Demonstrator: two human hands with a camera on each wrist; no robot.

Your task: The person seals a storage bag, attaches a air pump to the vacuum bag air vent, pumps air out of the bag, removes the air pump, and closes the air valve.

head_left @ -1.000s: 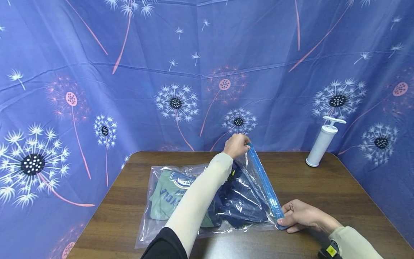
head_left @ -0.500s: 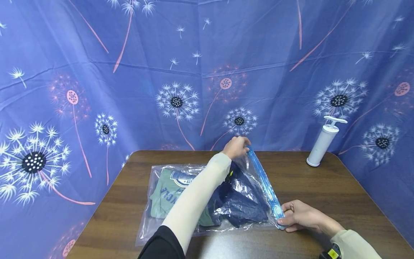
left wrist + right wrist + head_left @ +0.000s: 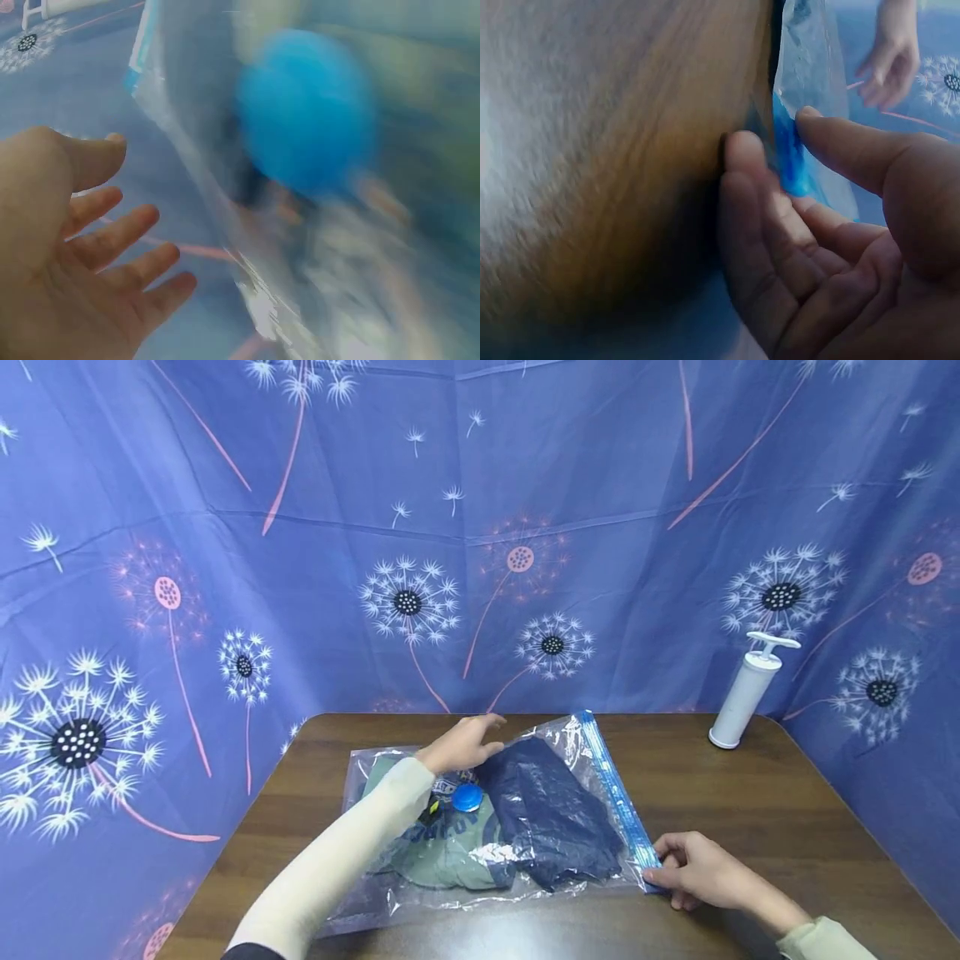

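A clear plastic vacuum storage bag point(image 3: 405, 902) lies flat on the table, with a green printed garment point(image 3: 450, 860) and a dark navy garment point(image 3: 547, 810) inside. Its blue zip strip point(image 3: 618, 793) runs along the right end. On top sits a round blue valve cap point(image 3: 467, 797), which is large and blurred in the left wrist view. My left hand point(image 3: 461, 745) hovers over the bag's far side, fingers spread and holding nothing. At the near right corner my right hand point(image 3: 697, 864) pinches the end of the zip strip between thumb and fingers.
A white hand pump point(image 3: 746, 697) with a T-shaped handle stands at the table's far right corner. The brown wooden table point(image 3: 705, 785) is bordered behind and at the sides by a blue dandelion-print curtain point(image 3: 337, 627).
My left hand has let go of the zip strip's far end and moved left over the bag, uncovering the navy garment and blue valve cap. My right hand stays at the near corner.
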